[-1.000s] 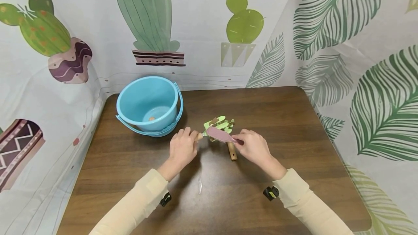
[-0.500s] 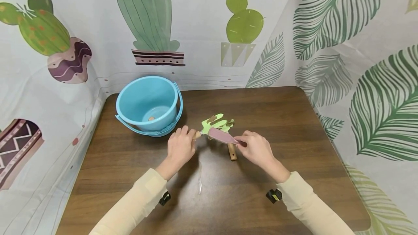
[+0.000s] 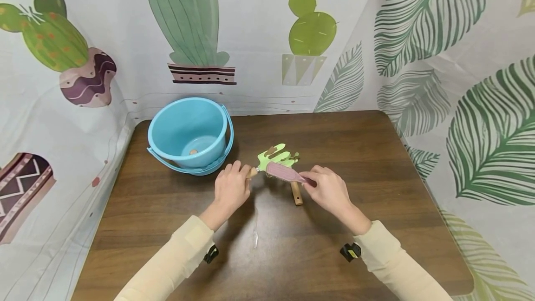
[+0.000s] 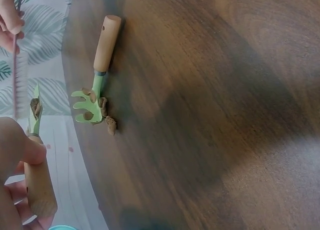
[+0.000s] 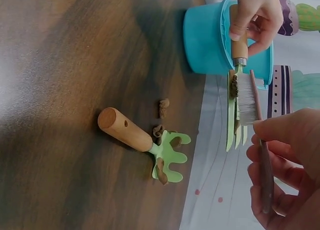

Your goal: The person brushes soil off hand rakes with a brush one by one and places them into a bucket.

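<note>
My left hand (image 3: 231,187) grips the wooden handle of a green garden hand fork (image 5: 230,112), which is raised above the table with brown clumps stuck to its tines. In my right hand (image 3: 328,188) I pinch the handle of a pink brush (image 3: 282,171). Its pale bristles (image 5: 246,102) face the fork and meet the brown clump near its neck in the right wrist view. Below them a second green fork-like tool (image 4: 107,44) with bent tines lies on the table, smeared with brown lumps. From the head camera, the brush partly hides both tools.
A light blue bucket (image 3: 188,127) stands at the back left, its handle lowered and a small tan round spot visible inside. Loose brown crumbs (image 5: 164,108) lie beside the lower tool. A patterned cloth wall (image 3: 263,36) rises behind the wooden table (image 3: 355,138).
Both hands have shifted only slightly. The brush has moved a little right and changed tilt against the fork, whose tines sit slightly higher. The bucket and lower tool stay put.
</note>
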Demonstrator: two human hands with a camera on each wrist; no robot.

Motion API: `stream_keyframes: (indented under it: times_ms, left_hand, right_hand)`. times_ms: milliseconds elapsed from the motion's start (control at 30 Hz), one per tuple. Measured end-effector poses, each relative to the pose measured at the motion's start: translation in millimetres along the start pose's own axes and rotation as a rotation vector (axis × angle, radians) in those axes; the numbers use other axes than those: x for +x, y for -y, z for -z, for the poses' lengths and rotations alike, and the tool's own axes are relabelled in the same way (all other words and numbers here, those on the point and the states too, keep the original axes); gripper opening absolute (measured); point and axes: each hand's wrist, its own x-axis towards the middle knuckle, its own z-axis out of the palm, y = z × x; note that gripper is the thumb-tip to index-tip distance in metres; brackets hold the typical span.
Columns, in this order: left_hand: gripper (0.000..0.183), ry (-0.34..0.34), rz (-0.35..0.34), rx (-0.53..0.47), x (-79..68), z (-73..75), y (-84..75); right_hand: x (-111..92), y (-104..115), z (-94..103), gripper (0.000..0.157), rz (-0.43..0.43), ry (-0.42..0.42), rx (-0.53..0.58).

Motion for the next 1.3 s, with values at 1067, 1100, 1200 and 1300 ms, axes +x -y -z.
stream_keyframes:
  times_ms: [1067, 1100, 1200, 1300]
  left_hand:
    - [0.023, -0.059, -0.04, 0.02, 0.0, 1.3, 1.5]
    - [0.022, -0.06, -0.039, 0.019, 0.0, 1.1, 1.9]
    - [0.022, -0.057, -0.032, 0.019, 0.0, 1.0, 3.3]
    - [0.022, -0.061, -0.013, 0.021, -0.1, 1.3, 6.1]
  right_hand:
    - [11, 11, 2.6, 0.021, 0.028, 0.108, -0.057]
    - [11, 11, 2.6, 0.021, 0.029, 0.112, -0.057]
    - [9, 9, 2.8, 0.022, 0.033, 0.105, -0.05]
    - [6, 8, 2.8, 0.021, 0.042, 0.09, -0.045]
